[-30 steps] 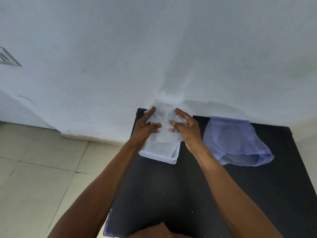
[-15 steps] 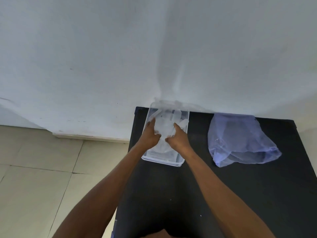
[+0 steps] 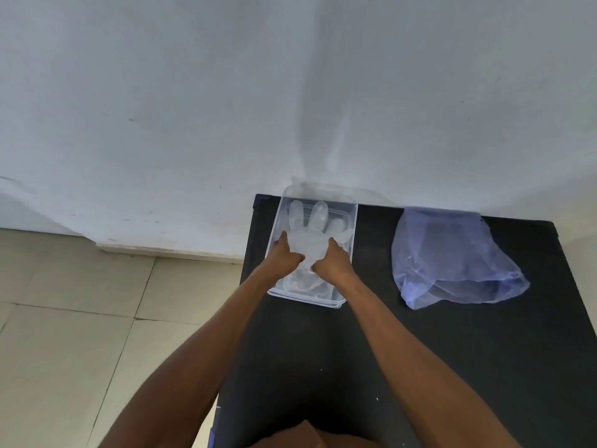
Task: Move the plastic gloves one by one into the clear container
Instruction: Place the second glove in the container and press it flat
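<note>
A clear rectangular container stands on the black table's far left corner, against the wall. A translucent plastic glove lies flat inside it, fingers pointing toward the wall. My left hand and my right hand are both inside the container, pressing on the glove's palm from either side, thumbs spread along its edges. More translucent plastic shows under the glove near the container's near end. A bluish plastic bag lies to the right.
The black table fills the lower middle and right. A white wall rises right behind the container and bag. Beige floor tiles lie to the left, below the table's left edge.
The glove was held up above the container between both hands; it has come down and now lies spread flat inside, with both hands lowered onto it.
</note>
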